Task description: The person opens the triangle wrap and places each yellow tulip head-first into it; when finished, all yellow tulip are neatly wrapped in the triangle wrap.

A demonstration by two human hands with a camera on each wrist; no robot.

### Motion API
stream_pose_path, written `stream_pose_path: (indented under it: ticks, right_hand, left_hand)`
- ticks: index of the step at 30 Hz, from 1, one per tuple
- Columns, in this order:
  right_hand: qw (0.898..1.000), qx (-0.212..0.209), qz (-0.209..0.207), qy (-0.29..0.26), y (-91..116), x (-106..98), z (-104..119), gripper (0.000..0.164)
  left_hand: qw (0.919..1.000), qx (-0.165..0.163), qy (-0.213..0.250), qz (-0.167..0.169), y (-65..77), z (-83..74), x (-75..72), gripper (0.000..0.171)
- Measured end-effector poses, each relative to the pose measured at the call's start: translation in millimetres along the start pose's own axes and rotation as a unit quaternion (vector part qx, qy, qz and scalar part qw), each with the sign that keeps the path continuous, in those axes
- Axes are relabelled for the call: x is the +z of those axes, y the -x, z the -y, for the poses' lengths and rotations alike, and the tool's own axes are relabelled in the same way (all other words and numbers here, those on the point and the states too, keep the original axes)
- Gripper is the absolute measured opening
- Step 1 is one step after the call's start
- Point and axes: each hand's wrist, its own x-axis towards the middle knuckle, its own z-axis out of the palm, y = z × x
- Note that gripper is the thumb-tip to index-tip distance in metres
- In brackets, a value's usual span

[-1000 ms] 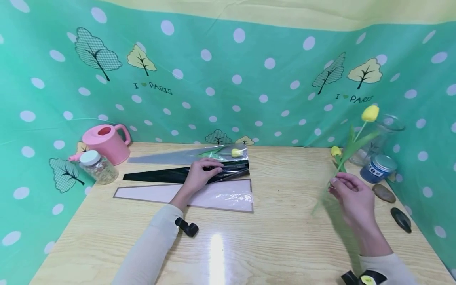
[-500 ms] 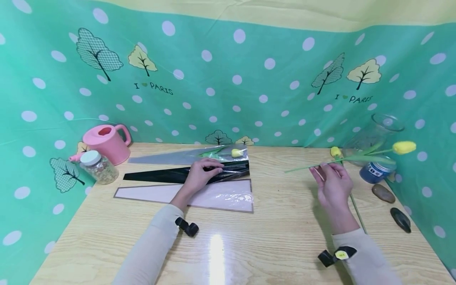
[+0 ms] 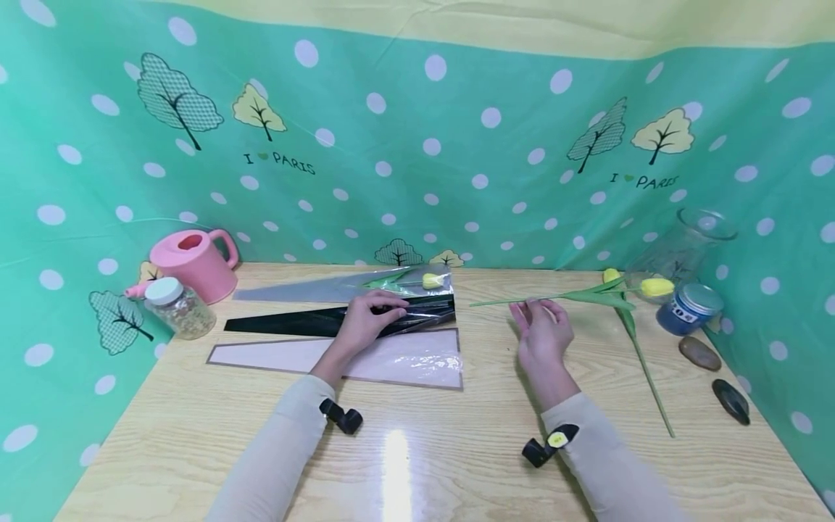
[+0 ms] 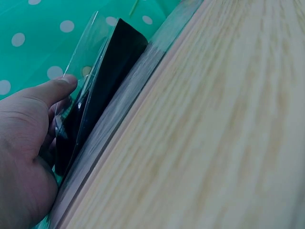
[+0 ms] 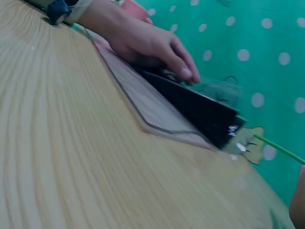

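Note:
My left hand (image 3: 365, 319) pinches the clear film of a black tapered flower sleeve (image 3: 280, 320); in the left wrist view its thumb (image 4: 62, 88) lies on the film, which stands raised off the black backing (image 4: 116, 62). My right hand (image 3: 546, 339) pinches the stem of a yellow tulip (image 3: 655, 288) with its fingertips. That artificial-looking flower lies level, bloom to the right, bare stem end (image 3: 485, 302) toward the sleeve's wide end. In the right wrist view the stem (image 5: 281, 149) points at the sleeve, a little apart from it.
Behind lies a grey sleeve (image 3: 293, 289) with a tulip in it; in front, a white sleeve (image 3: 280, 355). Another tulip (image 3: 642, 362) rests at right, near a glass vase (image 3: 672, 254), blue jar (image 3: 688, 310) and two stones (image 3: 699, 353). A pink watering can (image 3: 198, 268) and lidded jar (image 3: 183, 312) stand left.
My right hand has moved left with the tulip and turned it from upright to level, stem end leftward. My left hand has stayed at the black sleeve.

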Motion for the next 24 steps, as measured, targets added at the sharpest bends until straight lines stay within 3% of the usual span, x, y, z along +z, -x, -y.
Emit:
stream_pose_path:
  ticks: [8, 12, 24]
  right_hand:
    - [1.0, 0.019, 0.0, 0.018, 6.5, 13.5, -37.4, 0.02]
    - [0.999, 0.026, 0.0, 0.033, 13.8, 19.8, -50.4, 0.029]
    - [0.998, 0.045, 0.016, 0.048, 31.6, 28.0, -66.2, 0.03]
  left_hand:
    - [1.0, -0.004, -0.002, 0.002, 0.2, 0.3, 0.1, 0.014]
    - [1.0, 0.0, 0.0, 0.001, 0.2, 0.5, -0.5, 0.014]
    - [1.0, -0.008, -0.003, 0.004, 0.1, -0.4, 0.1, 0.014]
